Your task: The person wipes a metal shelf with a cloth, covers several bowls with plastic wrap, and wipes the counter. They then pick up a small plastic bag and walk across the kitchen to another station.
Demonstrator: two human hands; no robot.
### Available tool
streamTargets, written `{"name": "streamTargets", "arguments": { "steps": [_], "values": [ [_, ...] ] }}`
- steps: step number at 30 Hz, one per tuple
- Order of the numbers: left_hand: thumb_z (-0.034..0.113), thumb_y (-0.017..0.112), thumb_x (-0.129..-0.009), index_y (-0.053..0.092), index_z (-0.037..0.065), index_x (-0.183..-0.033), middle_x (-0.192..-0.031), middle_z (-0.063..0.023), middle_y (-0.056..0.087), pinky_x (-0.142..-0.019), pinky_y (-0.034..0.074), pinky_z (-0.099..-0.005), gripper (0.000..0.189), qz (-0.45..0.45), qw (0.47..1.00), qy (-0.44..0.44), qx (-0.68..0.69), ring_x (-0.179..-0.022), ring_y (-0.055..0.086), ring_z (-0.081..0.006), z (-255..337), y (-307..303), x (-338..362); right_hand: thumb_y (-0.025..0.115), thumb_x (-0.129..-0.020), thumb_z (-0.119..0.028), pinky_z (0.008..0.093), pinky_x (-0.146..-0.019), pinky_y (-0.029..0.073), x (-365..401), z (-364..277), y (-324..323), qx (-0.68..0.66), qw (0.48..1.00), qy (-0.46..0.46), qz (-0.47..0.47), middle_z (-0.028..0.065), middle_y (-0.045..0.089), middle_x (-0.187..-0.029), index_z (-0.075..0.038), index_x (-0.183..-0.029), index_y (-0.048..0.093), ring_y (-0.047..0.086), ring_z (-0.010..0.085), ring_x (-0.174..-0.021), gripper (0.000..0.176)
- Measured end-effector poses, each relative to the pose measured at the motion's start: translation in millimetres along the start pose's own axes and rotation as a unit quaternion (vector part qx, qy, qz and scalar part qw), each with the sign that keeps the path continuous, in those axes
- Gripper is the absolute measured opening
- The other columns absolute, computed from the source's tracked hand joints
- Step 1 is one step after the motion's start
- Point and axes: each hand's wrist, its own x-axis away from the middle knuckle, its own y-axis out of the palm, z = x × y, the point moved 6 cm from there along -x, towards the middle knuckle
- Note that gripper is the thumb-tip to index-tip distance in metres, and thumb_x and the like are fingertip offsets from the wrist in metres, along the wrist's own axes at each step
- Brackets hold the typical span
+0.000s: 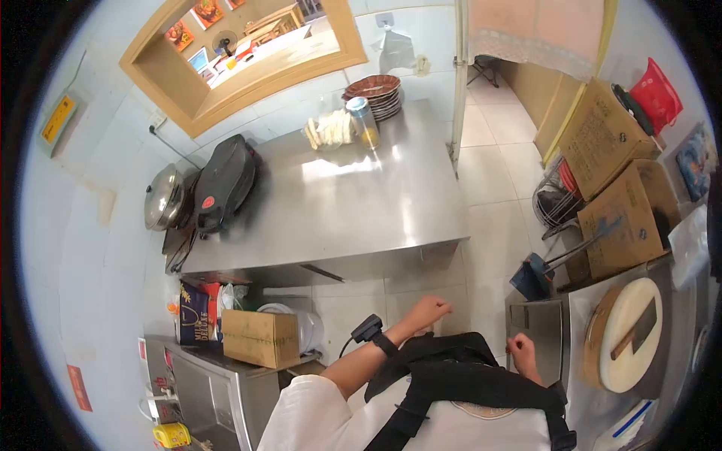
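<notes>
My left hand (430, 310) hangs in front of my body over the tiled floor, its fingers loosely curled with nothing showing in them. A black band with a small black device (367, 329) is strapped around that wrist and forearm. My right hand (523, 352) is closed in a loose fist close to my waist, beside the steel cabinet (535, 338), and no held thing shows. Black straps (481, 387) cross my white shirt. To the right, a cleaver (635, 338) lies on a thick round chopping board (623, 353).
Ahead is a steel table (338, 203) bearing a black electric griddle (226, 184), a lidded pot (165, 197), stacked brown plates (374, 96) and a lidded jar (364, 124). Cardboard boxes (605, 143) and a blue dustpan (532, 276) stand at right. A sink (214, 398) is at lower left.
</notes>
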Motion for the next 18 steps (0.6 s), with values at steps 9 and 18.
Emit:
{"name": "streamTargets", "arguments": {
  "steps": [9, 18],
  "values": [
    [-0.002, 0.045, -0.069, 0.029, -0.006, -0.123, -0.127, -0.0246, 0.029, -0.101, 0.022, -0.0387, 0.056, 0.478, 0.838, 0.055, -0.257, -0.120, 0.026, -0.0366, 19, -137, -70, 0.050, -0.078, 0.001, 0.0249, -0.063, 0.041, -108, -32, -93, -0.063, 0.998, 0.017, 0.007, 0.0051, 0.049, -0.078, -0.004, -0.088, 0.043, 0.049, 0.0118, -0.069, 0.014],
    [-0.001, 0.045, -0.071, 0.013, 0.009, -0.133, -0.134, -0.0189, 0.021, -0.095, 0.031, -0.0410, 0.070, 0.474, 0.773, -0.295, -0.302, -0.123, 0.022, -0.0333, -102, -224, 10, 0.049, -0.078, 0.000, 0.0249, -0.066, 0.043, -206, -85, -117, 0.013, 0.996, -0.020, -0.085, 0.0060, 0.052, -0.078, -0.003, -0.090, 0.044, 0.052, 0.0116, -0.072, 0.013]
  ]
}}
